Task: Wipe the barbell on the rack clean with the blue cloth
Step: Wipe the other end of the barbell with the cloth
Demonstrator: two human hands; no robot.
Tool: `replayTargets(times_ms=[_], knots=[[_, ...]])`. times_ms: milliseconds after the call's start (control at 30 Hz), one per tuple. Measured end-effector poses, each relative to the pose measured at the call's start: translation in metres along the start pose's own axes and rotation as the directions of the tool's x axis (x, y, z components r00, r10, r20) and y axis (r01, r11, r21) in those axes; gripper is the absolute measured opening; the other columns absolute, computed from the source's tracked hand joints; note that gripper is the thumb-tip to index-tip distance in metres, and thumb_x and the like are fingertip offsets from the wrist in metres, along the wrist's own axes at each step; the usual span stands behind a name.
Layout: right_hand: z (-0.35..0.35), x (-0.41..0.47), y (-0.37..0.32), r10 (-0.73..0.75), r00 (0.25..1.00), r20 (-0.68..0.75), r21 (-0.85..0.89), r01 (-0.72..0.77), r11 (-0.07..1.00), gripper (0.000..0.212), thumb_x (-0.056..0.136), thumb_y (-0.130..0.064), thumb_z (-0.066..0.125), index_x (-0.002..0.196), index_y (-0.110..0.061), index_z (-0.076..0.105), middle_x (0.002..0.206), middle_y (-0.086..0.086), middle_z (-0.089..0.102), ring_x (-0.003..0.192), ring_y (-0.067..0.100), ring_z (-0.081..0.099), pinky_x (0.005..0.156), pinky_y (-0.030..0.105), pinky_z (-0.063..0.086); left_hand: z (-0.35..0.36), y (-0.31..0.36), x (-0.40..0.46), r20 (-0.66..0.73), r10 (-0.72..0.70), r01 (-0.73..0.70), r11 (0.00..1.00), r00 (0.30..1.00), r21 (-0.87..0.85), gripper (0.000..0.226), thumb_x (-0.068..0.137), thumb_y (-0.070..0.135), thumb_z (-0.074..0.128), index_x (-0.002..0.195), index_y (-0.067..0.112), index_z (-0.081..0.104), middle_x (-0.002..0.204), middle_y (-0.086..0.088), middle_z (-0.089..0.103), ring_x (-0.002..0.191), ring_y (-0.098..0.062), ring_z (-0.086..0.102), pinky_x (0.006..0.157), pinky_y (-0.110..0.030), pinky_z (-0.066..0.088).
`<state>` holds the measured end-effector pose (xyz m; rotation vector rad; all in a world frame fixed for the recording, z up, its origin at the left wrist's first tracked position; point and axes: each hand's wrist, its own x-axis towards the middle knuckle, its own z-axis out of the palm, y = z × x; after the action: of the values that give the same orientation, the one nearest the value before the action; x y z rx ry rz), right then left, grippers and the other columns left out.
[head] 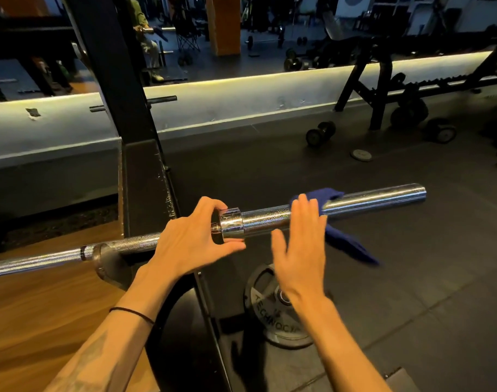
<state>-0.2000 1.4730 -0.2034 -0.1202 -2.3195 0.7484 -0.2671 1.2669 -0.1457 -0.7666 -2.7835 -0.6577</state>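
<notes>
Glossy chrome barbell, soft blue cloth

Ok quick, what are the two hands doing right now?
Left hand: fingers and thumb curled round the shiny chrome barbell collar, gripping it.
Right hand: open, straight fingers resting on the dark blue cloth.

A gym: dumbbells on rubber flooring, a weight plate, a wall mirror
</notes>
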Motion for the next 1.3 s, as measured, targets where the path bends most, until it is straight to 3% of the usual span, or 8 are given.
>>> replayTargets(times_ms=[133, 233, 500, 600, 733, 867, 1167, 1300], knots=[[0.01, -0.019, -0.022, -0.274, 0.942, 0.192, 0.056, 0.268, 0.962, 0.069, 0.1, -0.032, 0.049, 0.159, -0.005, 0.026, 0.168, 0.008, 0.019, 0.157, 0.022, 0.01, 0.128, 0.043, 0.008, 0.003, -0.003, -0.001, -0.027, -0.003, 0.003, 1.0, 1.0, -0.008, 0.071, 0.07, 0.083, 0.059, 0.122, 0.04, 0.038, 0.105, 0.018, 0.063, 0.078, -0.005, 0.066, 0.071, -0.029, 0.054], [-0.008, -0.005, 0.006, -0.346, 0.911, 0.225, -0.101, 0.375, 0.921, 0.065, 0.099, -0.032, 0.047, 0.158, -0.009, 0.032, 0.167, 0.007, 0.024, 0.156, 0.02, 0.016, 0.126, 0.048, 0.015, 0.004, -0.003, 0.0, -0.028, -0.035, 0.036, 0.999, 0.999, 0.013, 0.062, 0.076, 0.083, 0.051, 0.123, 0.044, 0.04, 0.105, 0.019, 0.065, 0.084, -0.01, 0.067, 0.076, -0.034, 0.053], [-0.046, 0.017, 0.073, 0.046, 0.998, 0.031, -0.142, -0.041, 0.989, 0.066, 0.102, -0.041, 0.033, 0.16, -0.01, 0.024, 0.169, 0.004, 0.019, 0.157, 0.014, 0.006, 0.128, 0.047, 0.006, 0.008, 0.003, 0.006, -0.124, -0.075, 0.085, 0.993, 0.989, 0.077, 0.058, 0.087, 0.079, 0.012, 0.107, 0.034, 0.043, 0.053, 0.004, 0.057, 0.049, -0.01, 0.055, 0.056, -0.035, 0.05], [-0.021, 0.011, 0.033, 0.039, 0.999, 0.025, -0.05, -0.038, 0.998, 0.069, 0.101, -0.039, 0.038, 0.16, -0.006, 0.023, 0.169, 0.008, 0.017, 0.158, 0.021, 0.005, 0.128, 0.046, 0.004, 0.006, 0.003, 0.006, -0.091, -0.085, 0.093, 0.992, 0.992, 0.086, 0.056, 0.087, 0.083, 0.023, 0.109, 0.036, 0.044, 0.063, 0.007, 0.061, 0.055, -0.008, 0.057, 0.059, -0.033, 0.05], [0.007, -0.015, -0.018, -0.265, 0.942, 0.205, 0.03, 0.264, 0.964, 0.07, 0.1, -0.035, 0.047, 0.16, -0.006, 0.023, 0.169, 0.008, 0.016, 0.157, 0.022, 0.007, 0.128, 0.045, 0.006, 0.003, -0.001, 0.002, -0.005, -0.066, 0.066, 0.998, 0.998, -0.009, 0.067, 0.068, 0.088, 0.055, 0.114, 0.041, 0.039, 0.096, 0.018, 0.063, 0.074, -0.006, 0.065, 0.073, -0.035, 0.054], [-0.006, -0.007, 0.001, -0.341, 0.909, 0.238, -0.063, 0.365, 0.929, 0.065, 0.101, -0.031, 0.045, 0.159, -0.009, 0.028, 0.168, 0.006, 0.02, 0.157, 0.02, 0.012, 0.127, 0.044, 0.011, 0.003, 0.001, 0.003, -0.011, -0.089, 0.089, 0.996, 0.996, -0.007, 0.069, 0.067, 0.084, 0.059, 0.119, 0.044, 0.038, 0.105, 0.023, 0.06, 0.082, -0.008, 0.064, 0.075, -0.033, 0.05], [-0.053, 0.03, 0.079, 0.057, 0.998, 0.036, -0.128, -0.052, 0.99, 0.063, 0.102, -0.042, 0.029, 0.157, -0.011, 0.032, 0.164, 0.005, 0.032, 0.156, 0.017, 0.014, 0.128, 0.038, -0.001, 0.006, 0.009, 0.013, -0.128, -0.14, 0.151, 0.985, 0.982, 0.088, 0.033, 0.102, 0.052, 0.029, 0.107, 0.031, 0.053, 0.08, 0.008, 0.063, 0.066, -0.011, 0.056, 0.056, -0.027, 0.036], [-0.013, 0.017, 0.026, 0.158, 0.983, -0.088, 0.004, -0.159, 0.987, 0.064, 0.104, -0.039, 0.033, 0.156, -0.003, 0.032, 0.166, 0.012, 0.026, 0.157, 0.024, 0.009, 0.128, 0.044, 0.003, 0.005, 0.003, 0.007, -0.021, -0.108, 0.108, 0.994, 0.994, 0.015, 0.046, 0.088, 0.077, 0.037, 0.116, 0.041, 0.043, 0.094, 0.018, 0.061, 0.072, -0.009, 0.062, 0.071, -0.036, 0.05]])
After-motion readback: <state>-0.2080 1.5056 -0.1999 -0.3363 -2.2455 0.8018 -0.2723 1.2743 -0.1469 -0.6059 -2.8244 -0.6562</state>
